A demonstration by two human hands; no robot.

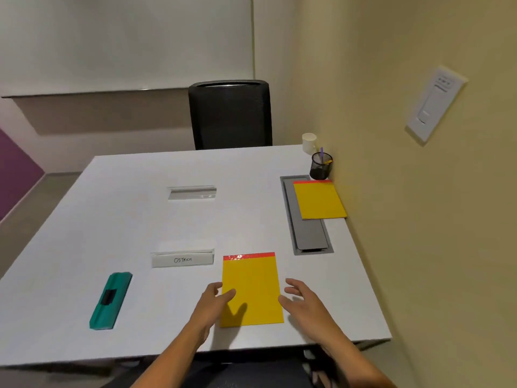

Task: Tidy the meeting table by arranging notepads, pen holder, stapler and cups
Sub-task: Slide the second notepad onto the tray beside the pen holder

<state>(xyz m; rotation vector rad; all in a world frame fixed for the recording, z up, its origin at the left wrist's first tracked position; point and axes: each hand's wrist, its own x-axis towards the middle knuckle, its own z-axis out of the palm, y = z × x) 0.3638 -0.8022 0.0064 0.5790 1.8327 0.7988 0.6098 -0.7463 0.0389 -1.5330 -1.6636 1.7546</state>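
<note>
A yellow notepad [253, 287] with a red top strip lies flat near the table's front edge. My left hand [212, 302] hovers at its left side, thumb over the pad, fingers apart. Just off the pad's right edge, my right hand [300, 299] is spread and holds nothing. A second yellow notepad [319, 199] rests partly on the grey cable hatch by the wall. Behind it stand a black mesh pen holder [321, 165] with pens and a white cup [309, 142] at the far right corner. A teal stapler-like object [111, 300] lies at the front left.
The white table [126, 219] carries a name card reading "OSTRICH" [182, 259] and a clear card stand [192, 192]. A grey cable hatch [307, 233] is set into the right side. A black mesh chair [230, 114] stands behind the table. The beige wall runs along the right edge.
</note>
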